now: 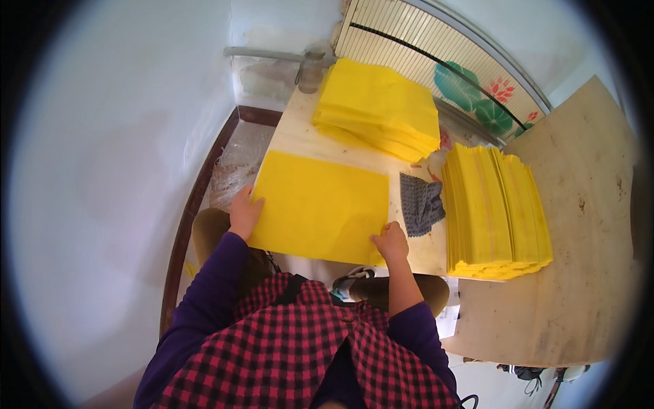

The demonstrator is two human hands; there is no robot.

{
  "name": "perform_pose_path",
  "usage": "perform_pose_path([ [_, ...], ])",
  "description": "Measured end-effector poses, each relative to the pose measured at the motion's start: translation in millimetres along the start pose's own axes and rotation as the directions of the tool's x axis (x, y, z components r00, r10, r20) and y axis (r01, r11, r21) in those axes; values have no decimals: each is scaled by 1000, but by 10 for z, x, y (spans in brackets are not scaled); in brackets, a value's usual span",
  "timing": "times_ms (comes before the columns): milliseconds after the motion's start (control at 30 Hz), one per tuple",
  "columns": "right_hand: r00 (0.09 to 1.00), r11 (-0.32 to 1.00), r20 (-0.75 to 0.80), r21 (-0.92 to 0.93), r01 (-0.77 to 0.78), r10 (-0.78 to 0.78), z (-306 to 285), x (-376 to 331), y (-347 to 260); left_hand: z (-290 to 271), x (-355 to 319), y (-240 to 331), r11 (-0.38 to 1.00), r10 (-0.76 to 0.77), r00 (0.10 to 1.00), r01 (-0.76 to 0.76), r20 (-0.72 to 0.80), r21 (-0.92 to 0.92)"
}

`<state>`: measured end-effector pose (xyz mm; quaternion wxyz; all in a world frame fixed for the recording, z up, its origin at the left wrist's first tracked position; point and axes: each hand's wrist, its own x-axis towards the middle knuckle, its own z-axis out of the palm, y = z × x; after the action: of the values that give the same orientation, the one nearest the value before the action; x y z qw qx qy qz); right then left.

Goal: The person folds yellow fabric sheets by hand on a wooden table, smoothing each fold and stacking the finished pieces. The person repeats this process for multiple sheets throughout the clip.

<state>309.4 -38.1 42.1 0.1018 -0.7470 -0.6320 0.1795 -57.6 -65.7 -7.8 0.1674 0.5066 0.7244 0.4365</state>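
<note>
A flat yellow sheet (319, 201), fabric-like and roughly rectangular, lies over the near edge of the wooden table. My left hand (244, 213) grips its left edge, thumb on top and the other fingers underneath. At the near right corner, my right hand (391, 243) pinches the sheet between thumb and fingers. Beyond it rests a thick stack of yellow sheets (378, 105). To the right stand tightly packed yellow bundles (496, 211). A crumpled grey cloth (421, 203) lies between my right hand and those bundles.
A clear jar or cup (310, 71) stands at the table's far left corner. On the right is a large wooden board (575, 204). The white wall (116, 184) runs close along my left. Clear plastic wrap (238, 163) lies on the floor left of the table.
</note>
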Motion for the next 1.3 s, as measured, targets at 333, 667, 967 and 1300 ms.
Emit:
perform_pose_path([
  [333,988,989,-71,50,138,-135,93,27,2,52,2,-53,998,-63,998,63,-9,11],
  [667,936,958,-287,143,250,-202,179,45,128,75,1,-67,989,18,999,-13,-33,148],
  [967,996,986,82,157,-56,43,-23,193,22,140,-23,-102,992,105,991,-98,-84,75],
  [1300,996,997,92,77,-23,16,-31,158,-46,131,-34,-132,995,103,992,-102,-71,19],
])
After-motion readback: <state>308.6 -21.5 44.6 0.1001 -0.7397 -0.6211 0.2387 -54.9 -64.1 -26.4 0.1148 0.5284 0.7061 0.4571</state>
